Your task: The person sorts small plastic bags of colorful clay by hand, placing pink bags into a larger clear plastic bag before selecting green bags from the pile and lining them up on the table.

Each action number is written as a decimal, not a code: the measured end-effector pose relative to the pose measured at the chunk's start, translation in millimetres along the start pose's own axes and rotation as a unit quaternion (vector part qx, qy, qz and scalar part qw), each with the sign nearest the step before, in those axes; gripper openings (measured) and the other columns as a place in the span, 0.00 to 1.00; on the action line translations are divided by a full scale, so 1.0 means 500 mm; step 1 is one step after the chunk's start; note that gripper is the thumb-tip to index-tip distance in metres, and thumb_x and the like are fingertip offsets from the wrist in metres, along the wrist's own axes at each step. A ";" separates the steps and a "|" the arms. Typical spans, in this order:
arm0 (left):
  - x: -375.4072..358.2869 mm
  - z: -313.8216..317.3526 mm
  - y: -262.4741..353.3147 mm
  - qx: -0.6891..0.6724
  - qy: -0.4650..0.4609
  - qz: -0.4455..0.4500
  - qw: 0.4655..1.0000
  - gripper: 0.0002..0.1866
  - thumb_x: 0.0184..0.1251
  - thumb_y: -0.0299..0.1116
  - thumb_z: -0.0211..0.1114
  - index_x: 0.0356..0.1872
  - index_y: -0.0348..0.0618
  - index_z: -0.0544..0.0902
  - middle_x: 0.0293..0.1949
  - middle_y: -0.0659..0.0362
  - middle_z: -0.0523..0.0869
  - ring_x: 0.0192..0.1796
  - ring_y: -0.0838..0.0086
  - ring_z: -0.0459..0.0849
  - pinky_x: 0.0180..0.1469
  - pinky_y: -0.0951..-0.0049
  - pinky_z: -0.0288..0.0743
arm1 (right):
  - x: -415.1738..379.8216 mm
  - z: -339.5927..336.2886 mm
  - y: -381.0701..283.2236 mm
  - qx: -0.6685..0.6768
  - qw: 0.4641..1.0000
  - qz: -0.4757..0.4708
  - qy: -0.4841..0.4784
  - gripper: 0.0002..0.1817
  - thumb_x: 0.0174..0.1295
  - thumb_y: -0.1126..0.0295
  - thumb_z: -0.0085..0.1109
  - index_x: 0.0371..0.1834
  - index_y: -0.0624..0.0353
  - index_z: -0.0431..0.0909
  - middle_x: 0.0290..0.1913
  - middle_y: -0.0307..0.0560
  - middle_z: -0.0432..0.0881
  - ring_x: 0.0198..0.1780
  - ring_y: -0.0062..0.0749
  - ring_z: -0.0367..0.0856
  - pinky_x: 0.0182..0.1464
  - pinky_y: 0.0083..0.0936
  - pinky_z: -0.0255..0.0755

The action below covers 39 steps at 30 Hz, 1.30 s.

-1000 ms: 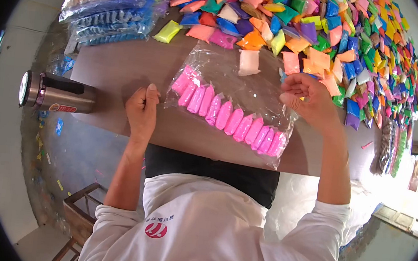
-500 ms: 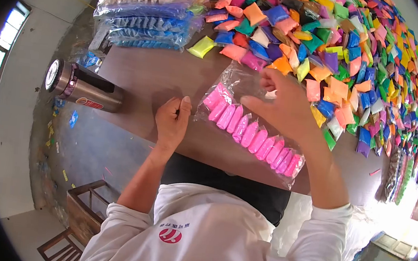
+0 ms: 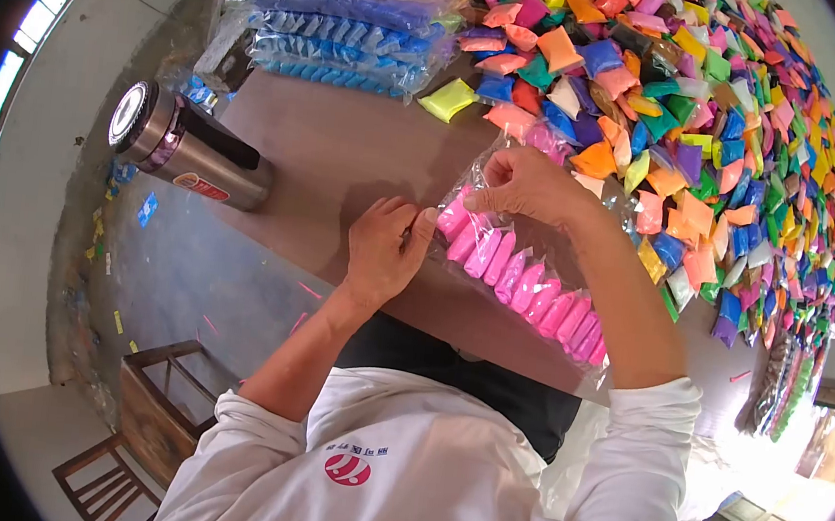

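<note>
A clear plastic bag holding a slanting row of several bright pink packets (image 3: 526, 286) lies on the brown table (image 3: 308, 140) in front of me. My left hand (image 3: 389, 248) is closed at the bag's left end, its thumb up beside the end pink packet; what its fingers hold, if anything, is hidden. Above the row, my right hand (image 3: 520, 185) pinches the clear film near the bag's upper left part, thumb and fingers together.
Behind and to the right spreads a large heap of multicoloured packets (image 3: 690, 146). Bagged rows of blue packets (image 3: 337, 57) lie at the back left. A steel flask (image 3: 192, 153) stands at the table's left edge. A wooden chair (image 3: 163, 397) is at lower left.
My right hand has moved left and closed on the bag's film. My left hand has come right, up to the bag's left end. The whole view has shifted slightly.
</note>
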<state>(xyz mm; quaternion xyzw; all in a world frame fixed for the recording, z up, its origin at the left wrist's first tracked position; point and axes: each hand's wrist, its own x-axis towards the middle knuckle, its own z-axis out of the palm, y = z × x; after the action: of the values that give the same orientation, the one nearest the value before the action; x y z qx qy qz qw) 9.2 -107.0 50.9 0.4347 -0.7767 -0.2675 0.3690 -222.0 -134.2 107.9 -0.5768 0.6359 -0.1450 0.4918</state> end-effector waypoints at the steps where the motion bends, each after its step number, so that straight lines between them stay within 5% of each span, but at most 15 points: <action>1: 0.000 0.000 -0.002 -0.003 0.003 0.000 1.000 0.16 0.72 0.35 0.63 0.25 0.35 0.77 0.26 0.50 0.76 0.30 0.55 0.74 0.35 0.61 0.68 | 0.009 0.007 0.014 0.011 1.000 -0.014 0.006 0.22 0.48 0.57 0.81 0.27 0.57 0.76 0.26 0.38 0.79 0.30 0.21 0.77 0.32 0.25 0.70; 5: -0.001 0.001 -0.005 -0.009 0.005 -0.005 1.000 0.16 0.72 0.35 0.63 0.25 0.35 0.77 0.26 0.51 0.77 0.30 0.56 0.74 0.35 0.61 0.68 | -0.001 0.020 0.003 0.042 0.999 -0.008 0.031 0.18 0.50 0.67 0.80 0.26 0.54 0.73 0.26 0.32 0.74 0.27 0.17 0.71 0.30 0.19 0.66; 14: -0.003 0.009 -0.011 -0.004 0.020 0.013 1.000 0.16 0.71 0.34 0.65 0.24 0.35 0.76 0.25 0.51 0.76 0.30 0.56 0.75 0.34 0.61 0.69 | -0.010 0.033 0.007 0.182 0.981 -0.034 -0.047 0.11 0.53 0.73 0.72 0.26 0.57 0.75 0.25 0.35 0.76 0.27 0.18 0.76 0.28 0.21 0.70; 23: 0.001 0.006 -0.009 0.017 0.013 0.033 0.999 0.14 0.68 0.35 0.65 0.24 0.37 0.79 0.27 0.52 0.80 0.32 0.54 0.78 0.34 0.58 0.72 | -0.017 0.061 -0.005 0.164 0.986 -0.038 -0.014 0.15 0.56 0.75 0.70 0.46 0.61 0.77 0.32 0.37 0.81 0.32 0.17 0.79 0.32 0.18 0.73; 29: -0.005 0.001 -0.011 0.010 -0.020 0.021 1.000 0.16 0.73 0.35 0.61 0.25 0.36 0.77 0.28 0.52 0.79 0.33 0.54 0.77 0.37 0.59 0.71 | -0.006 0.068 0.009 0.252 0.964 -0.031 -0.074 0.14 0.55 0.74 0.70 0.42 0.63 0.78 0.31 0.40 0.81 0.31 0.20 0.80 0.33 0.20 0.74; 35: -0.007 0.006 -0.013 0.011 -0.015 0.028 0.999 0.16 0.73 0.35 0.61 0.25 0.36 0.77 0.28 0.52 0.80 0.34 0.54 0.78 0.38 0.59 0.71 | -0.001 0.066 0.018 0.157 0.980 -0.065 -0.101 0.16 0.61 0.65 0.67 0.47 0.62 0.76 0.34 0.40 0.84 0.33 0.21 0.82 0.34 0.20 0.74; 39: -0.010 0.003 -0.015 0.012 -0.005 0.027 1.000 0.16 0.73 0.35 0.61 0.26 0.36 0.78 0.28 0.52 0.80 0.34 0.54 0.78 0.37 0.58 0.71 | -0.077 0.018 -0.028 0.049 0.998 -0.039 0.006 0.17 0.60 0.63 0.68 0.47 0.61 0.79 0.35 0.39 0.84 0.36 0.20 0.81 0.39 0.21 0.74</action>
<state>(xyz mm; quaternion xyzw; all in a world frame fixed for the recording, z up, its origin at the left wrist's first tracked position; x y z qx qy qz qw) 13.3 -106.0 42.7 0.4167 -0.7932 -0.2500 0.3670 -212.5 -101.4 131.8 -0.5755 0.6081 -0.1982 0.5096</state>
